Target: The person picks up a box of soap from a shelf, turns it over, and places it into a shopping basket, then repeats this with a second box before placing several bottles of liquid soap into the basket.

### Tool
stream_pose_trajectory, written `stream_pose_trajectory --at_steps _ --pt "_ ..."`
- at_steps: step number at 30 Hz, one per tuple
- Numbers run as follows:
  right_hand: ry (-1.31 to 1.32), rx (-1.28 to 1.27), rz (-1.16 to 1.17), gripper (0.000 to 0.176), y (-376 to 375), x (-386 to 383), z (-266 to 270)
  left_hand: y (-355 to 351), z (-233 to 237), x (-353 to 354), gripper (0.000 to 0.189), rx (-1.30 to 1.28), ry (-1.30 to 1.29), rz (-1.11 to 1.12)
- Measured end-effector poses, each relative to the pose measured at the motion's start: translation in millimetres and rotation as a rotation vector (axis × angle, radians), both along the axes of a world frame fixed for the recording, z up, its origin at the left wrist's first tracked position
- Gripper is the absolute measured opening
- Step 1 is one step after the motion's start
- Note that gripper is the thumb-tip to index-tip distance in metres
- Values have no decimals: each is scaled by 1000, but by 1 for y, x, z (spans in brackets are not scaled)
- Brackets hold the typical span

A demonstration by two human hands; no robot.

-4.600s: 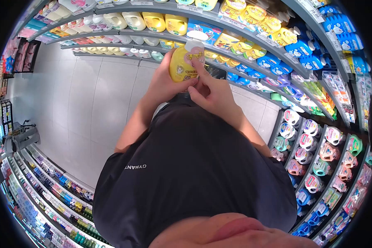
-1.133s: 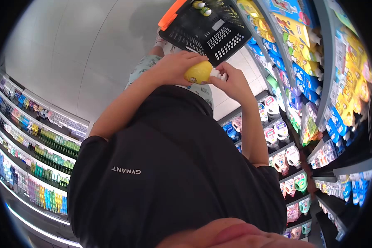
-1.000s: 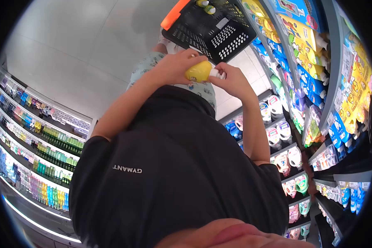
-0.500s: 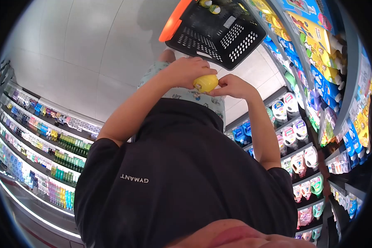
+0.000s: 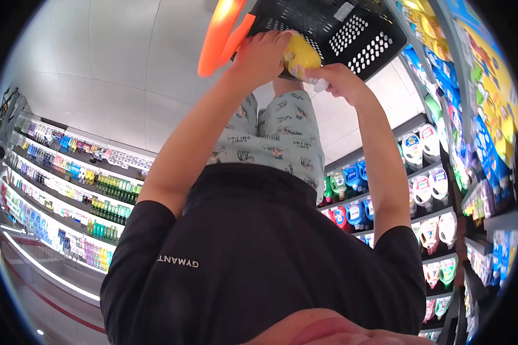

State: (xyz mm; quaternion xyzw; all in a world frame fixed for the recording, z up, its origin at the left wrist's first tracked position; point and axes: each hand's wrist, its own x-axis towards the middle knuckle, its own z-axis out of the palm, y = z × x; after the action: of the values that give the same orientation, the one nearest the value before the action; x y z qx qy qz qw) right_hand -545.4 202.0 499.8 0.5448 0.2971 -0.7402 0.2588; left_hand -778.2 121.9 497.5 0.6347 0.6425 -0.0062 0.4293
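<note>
A yellow bottle (image 5: 302, 56) with a printed label and what looks like a white cap is held between my two hands, over the near side of the black shopping basket (image 5: 371, 66). My left hand (image 5: 263, 57) is closed against the bottle's left side, close to the basket's orange handle (image 5: 217, 37). At the capped end, the fingers of my right hand (image 5: 341, 80) grip the bottle from the right. Part of the bottle is hidden behind my fingers.
Shelves of detergent bottles (image 5: 423, 187) stand to my right, with yellow and blue packs (image 5: 489, 109) hanging or stacked above. Lit shelves of small bottles (image 5: 112, 210) line the left. Pale floor tiles (image 5: 115, 75) lie between.
Both hands have moved forward with the yellow bottle, from in front of my shorts to the basket's near side. The bottle has turned, showing its white end. The basket appears higher and further right.
</note>
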Motion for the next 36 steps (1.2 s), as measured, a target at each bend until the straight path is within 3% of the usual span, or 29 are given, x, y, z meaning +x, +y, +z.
stream_pose_trajectory --at_steps 2,6,7,9,10,12,16,19,28,31,36 --pt "-48 -74 -202 36 9 -10 -32 1 -21 3 58 -96 79 10" --pt "-55 -159 -376 32 19 -13 -150 -1 -51 17 51 -265 46 -95" --pt "-133 -131 -326 34 21 -19 -185 -2 -59 19 50 -311 32 -117" --pt "-197 -56 -314 36 27 -30 -239 -17 -69 25 49 -184 41 -163" --pt "-184 -17 -361 35 19 -24 -297 -26 -69 31 48 -128 36 -184" --pt "-207 -6 -471 33 23 -31 -334 -34 -57 41 47 -82 64 -279" --pt "-232 -77 -594 34 46 -50 -371 -44 -54 47 43 -62 -25 -359" --pt "-166 -106 -649 36 55 -51 -406 -55 -63 56 40 34 47 -409" --pt "-97 -297 -844 36 67 -58 -465 -51 -71 55 34 77 -40 -381" --pt "-72 -297 -861 40 64 -57 -479 -45 -67 52 37 42 -71 -386" --pt "-115 -317 -790 61 72 -62 -474 -52 -71 55 36 60 12 -414"
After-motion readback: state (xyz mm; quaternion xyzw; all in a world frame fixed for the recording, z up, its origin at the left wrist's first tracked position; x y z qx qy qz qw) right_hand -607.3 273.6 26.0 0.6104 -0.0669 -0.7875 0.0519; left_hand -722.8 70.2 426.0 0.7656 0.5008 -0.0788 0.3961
